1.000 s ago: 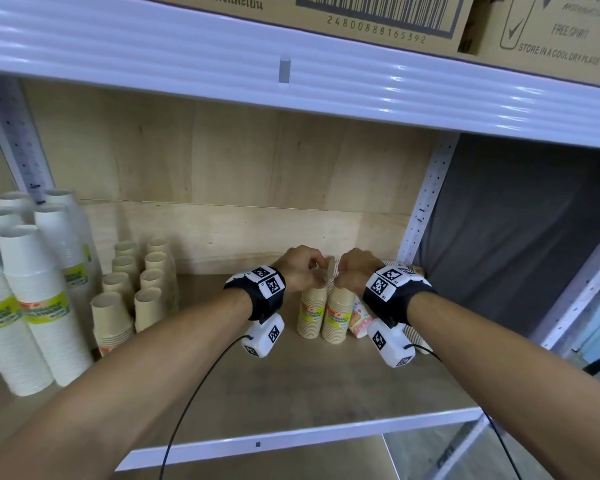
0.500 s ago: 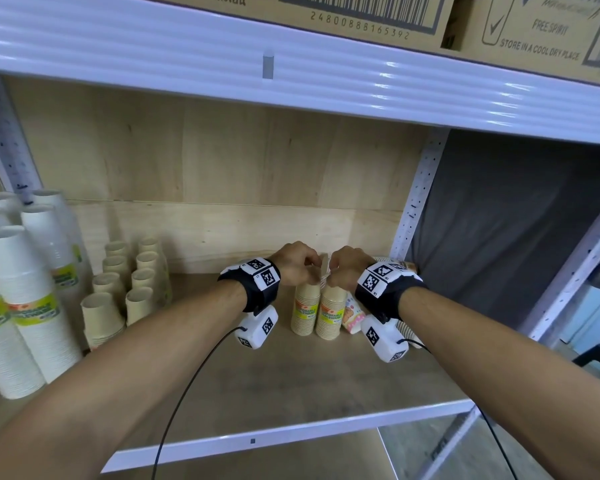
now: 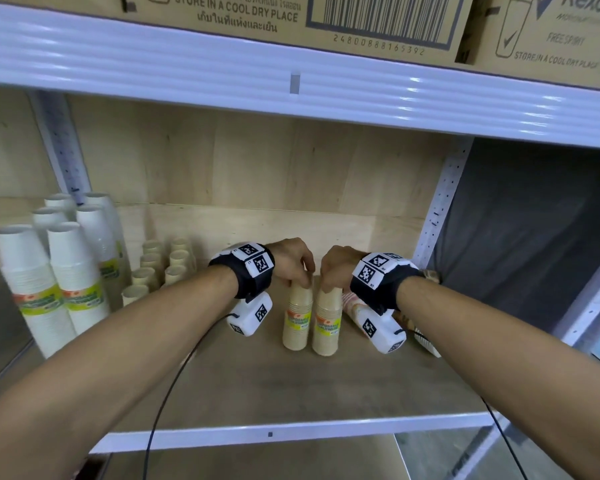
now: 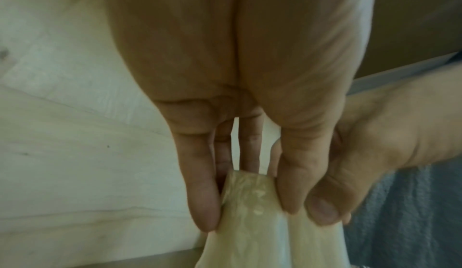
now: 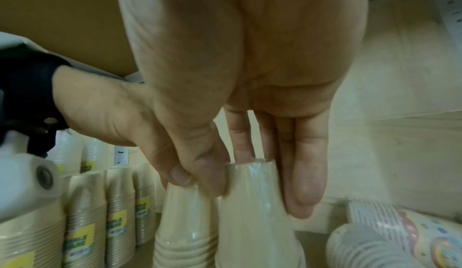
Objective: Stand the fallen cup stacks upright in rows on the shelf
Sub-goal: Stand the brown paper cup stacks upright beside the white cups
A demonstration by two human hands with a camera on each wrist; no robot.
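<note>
On the shelf, each hand pinches the top of one tan cup stack: left hand on the left stack, right hand on the right stack. Fingers clamp the narrow ends, probably to keep both upright, side by side.

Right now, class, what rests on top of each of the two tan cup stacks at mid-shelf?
The left hand grips the left tan stack top; the right hand grips the right tan stack. Fingers cover both top ends.
</note>
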